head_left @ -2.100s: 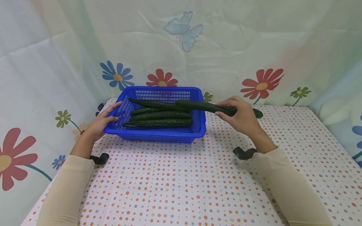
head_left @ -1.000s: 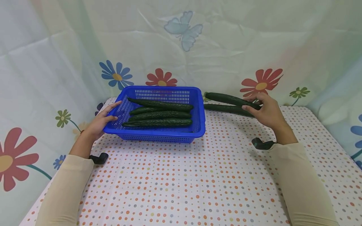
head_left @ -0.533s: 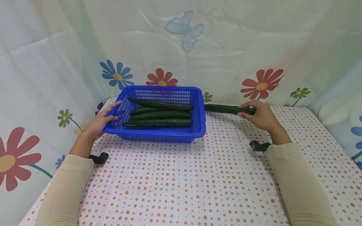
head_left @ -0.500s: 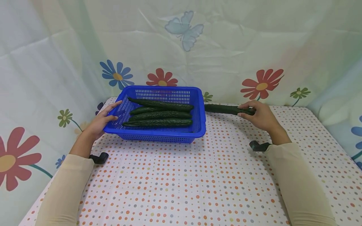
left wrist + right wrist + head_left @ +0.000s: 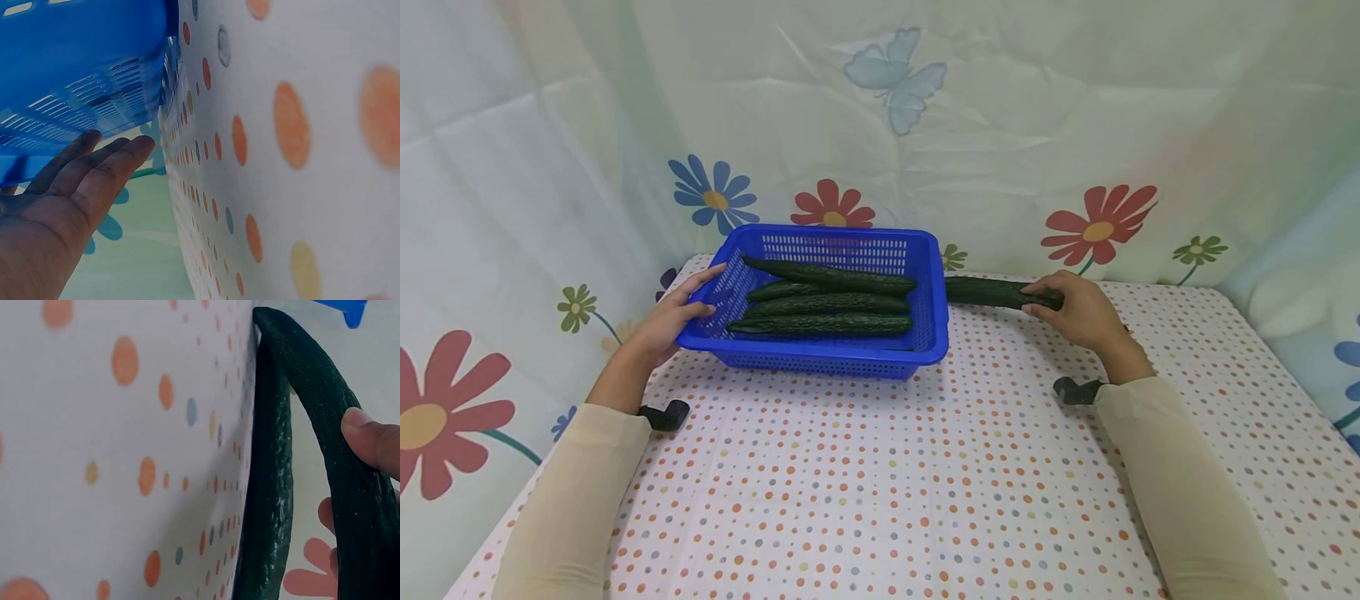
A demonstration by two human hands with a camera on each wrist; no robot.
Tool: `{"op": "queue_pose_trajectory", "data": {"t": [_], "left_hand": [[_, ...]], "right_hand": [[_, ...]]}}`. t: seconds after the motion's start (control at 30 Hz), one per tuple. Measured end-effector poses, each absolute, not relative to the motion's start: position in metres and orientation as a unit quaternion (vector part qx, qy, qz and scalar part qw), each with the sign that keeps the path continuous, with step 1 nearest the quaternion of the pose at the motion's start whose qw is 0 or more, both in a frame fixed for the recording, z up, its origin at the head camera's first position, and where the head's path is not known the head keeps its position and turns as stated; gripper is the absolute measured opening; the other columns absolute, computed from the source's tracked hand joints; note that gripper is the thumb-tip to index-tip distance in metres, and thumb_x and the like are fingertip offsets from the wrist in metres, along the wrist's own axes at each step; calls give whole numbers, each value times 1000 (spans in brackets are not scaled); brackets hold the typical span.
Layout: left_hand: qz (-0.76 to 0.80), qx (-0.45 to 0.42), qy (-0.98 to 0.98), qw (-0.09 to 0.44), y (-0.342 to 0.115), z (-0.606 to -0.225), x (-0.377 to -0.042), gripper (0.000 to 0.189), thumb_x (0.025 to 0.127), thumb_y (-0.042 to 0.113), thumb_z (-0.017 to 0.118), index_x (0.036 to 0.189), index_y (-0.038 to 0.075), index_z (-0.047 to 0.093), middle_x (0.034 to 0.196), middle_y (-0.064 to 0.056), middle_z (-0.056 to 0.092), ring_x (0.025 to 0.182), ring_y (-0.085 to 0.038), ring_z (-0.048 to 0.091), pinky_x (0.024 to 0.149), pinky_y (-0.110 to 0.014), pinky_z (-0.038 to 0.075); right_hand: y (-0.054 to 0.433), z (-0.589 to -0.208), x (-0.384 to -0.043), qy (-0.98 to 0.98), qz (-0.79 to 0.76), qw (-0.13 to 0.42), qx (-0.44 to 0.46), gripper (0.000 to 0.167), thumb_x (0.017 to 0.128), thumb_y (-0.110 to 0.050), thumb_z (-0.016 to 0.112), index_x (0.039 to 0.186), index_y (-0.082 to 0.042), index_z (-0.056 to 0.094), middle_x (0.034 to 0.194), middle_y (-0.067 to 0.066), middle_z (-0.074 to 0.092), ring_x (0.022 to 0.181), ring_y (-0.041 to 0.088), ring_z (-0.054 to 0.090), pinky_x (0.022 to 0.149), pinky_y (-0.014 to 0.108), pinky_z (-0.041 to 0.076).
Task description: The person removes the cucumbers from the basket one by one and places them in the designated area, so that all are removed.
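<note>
In the head view, my left hand (image 5: 666, 325) holds the left end of a blue plastic basket (image 5: 820, 358), thumb over the rim. Several dark green cucumbers (image 5: 827, 325) lie lengthwise inside the basket. In the left wrist view, my left fingers (image 5: 103, 181) extend fairly straight beside and below the basket wall. To the basket's right, my right hand (image 5: 1071, 308) pinches the right end of a cucumber (image 5: 319, 394) between thumb and fingers. The right wrist view shows this cucumber tilted, with a second cucumber (image 5: 269, 500) lying on the table behind it.
A dotted cloth covers the table (image 5: 850, 483). Behind it hangs a pale curtain (image 5: 1000, 150) printed with flowers and a butterfly. The basket's right rim (image 5: 940, 300) is close to the left end of the cucumber at the right hand.
My right hand first moved right, carrying a cucumber out from over the basket, then lowered it toward the table. Now it has shifted slightly left. The left hand stays at the basket.
</note>
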State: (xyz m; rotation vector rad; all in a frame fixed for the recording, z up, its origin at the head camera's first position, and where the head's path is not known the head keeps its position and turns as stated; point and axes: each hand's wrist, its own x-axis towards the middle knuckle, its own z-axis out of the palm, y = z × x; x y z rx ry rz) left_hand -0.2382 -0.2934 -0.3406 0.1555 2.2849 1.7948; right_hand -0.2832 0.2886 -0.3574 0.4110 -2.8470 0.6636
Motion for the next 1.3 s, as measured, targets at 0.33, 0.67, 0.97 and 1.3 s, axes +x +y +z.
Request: {"op": "queue_pose_trajectory", "data": {"t": [0.33,0.67,0.97,1.3], "left_hand": [[619,56,775,117,-295,-342,-240,66,102,8,38,157,39,20,167,-13,0,147,-47,22,104,-56,38],[621,55,774,116,-295,-342,-241,66,102,6,37,157,38,19,167,-13,-1,147,-47,22,104,-58,36],[620,57,774,118,-294,-344,-241,66,102,7,37,157,38,19,167,-13,-1,147,-49,21,104,-59,36],[617,54,777,115,-294,-346,-242,66,102,8,38,157,40,18,167,-13,-3,147,-50,19,105,-62,36]], "right_hand": [[288,-363,-294,-962,222,79,138,30,91,-14,69,121,-7,66,128,23,57,122,44,51,102,63,39],[290,-367,-302,-958,225,85,156,28,90,-9,68,117,-4,67,126,25,60,120,44,52,102,62,39],[294,-371,-308,-958,232,69,152,27,91,-9,68,117,-3,66,123,26,61,116,43,54,98,61,42],[295,-377,-312,-966,223,30,126,27,93,-14,67,118,-5,65,119,23,61,100,37,57,88,56,45]]}}
